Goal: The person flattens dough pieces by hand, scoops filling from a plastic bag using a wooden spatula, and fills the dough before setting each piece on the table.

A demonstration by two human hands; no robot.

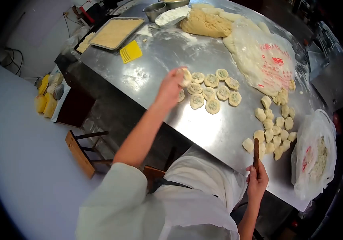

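Observation:
My left hand (170, 89) is closed on a piece of dough (186, 77), held at the left edge of a group of round dough pieces topped with greenish filling (209, 93). Those rounds lie in loose rows on the steel table. Low on the right, my right hand (258, 180) grips a narrow brown wooden stick (256, 154), its tip pointing up over the table. Just beyond the stick lie several small plain dough lumps (276, 131). A clear plastic bag with pale filling (319, 160) stands to the right of them.
A large dough mass (239, 48) lies partly under a printed plastic sheet (275, 60). Farther back are a browner dough block (205, 24), a scoop of flour (172, 16) and a metal bowl (154, 12). A tray (117, 33) and a yellow scraper (131, 52) sit at left.

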